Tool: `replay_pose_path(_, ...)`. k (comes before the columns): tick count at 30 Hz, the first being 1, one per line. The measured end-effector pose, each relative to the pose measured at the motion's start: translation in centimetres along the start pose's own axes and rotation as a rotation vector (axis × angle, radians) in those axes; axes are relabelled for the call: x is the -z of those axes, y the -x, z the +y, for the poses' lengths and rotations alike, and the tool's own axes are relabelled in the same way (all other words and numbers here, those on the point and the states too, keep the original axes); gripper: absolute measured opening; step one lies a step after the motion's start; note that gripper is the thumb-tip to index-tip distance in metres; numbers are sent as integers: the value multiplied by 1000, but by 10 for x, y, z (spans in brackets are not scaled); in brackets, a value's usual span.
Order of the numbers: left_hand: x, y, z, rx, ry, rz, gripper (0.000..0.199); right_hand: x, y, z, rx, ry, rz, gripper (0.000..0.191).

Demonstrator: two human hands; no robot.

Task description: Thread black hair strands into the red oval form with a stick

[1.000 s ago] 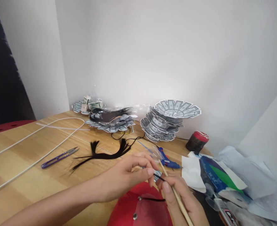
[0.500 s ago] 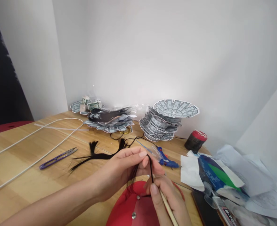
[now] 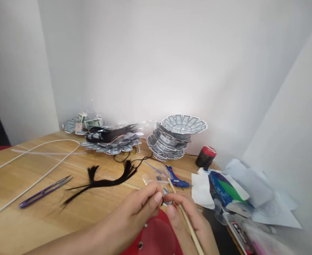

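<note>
My left hand [image 3: 145, 209] is closed, thumb and fingers pinched together. A small dark bit of black hair strand [image 3: 162, 200] shows at its fingertips; the rest is hidden. Close beside it, my right hand [image 3: 193, 223] grips a thin pale wooden stick [image 3: 187, 221], its tip pointing up and away past the fingers. Beneath both hands lies a red piece [image 3: 156, 235] with shiny round studs. A bundle of black hair [image 3: 104, 183] rests on the wooden table [image 3: 92, 209] ahead of my left hand, with purple thread snips [image 3: 44, 192] farther left.
A blue glue gun [image 3: 177, 180] lies beyond my hands, beside white paper [image 3: 202, 189]. Behind are a stack of banknote-patterned paper dishes [image 3: 169, 141] and a dark red-topped jar [image 3: 206, 157]. Plastic packaging [image 3: 225, 187] crowds the right; a white cable [image 3: 52, 168] loops left.
The view has turned right. My fingertips have drawn closer together, and the hair strand that arched between them is now mostly hidden. The stick now reaches farther up past my right fingers.
</note>
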State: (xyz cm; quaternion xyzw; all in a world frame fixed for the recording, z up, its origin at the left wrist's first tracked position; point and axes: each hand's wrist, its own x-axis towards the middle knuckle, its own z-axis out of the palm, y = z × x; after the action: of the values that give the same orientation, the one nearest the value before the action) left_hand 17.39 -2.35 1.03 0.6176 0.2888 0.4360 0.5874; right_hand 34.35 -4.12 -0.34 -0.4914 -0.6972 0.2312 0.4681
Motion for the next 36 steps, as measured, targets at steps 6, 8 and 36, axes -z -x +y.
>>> replay_pose_path(6,-8,-1,-19,-18,-102,-21,40,-2,-2,1,-37,32,27,23)
replay_pose_path(8,-9,-2,-22,-9,-62,-18,36,-4,-2,3,-49,37,-8,24)
replay_pose_path(36,60,41,12,-539,-1245,125,14,13,68,-2,313,410,184,20)
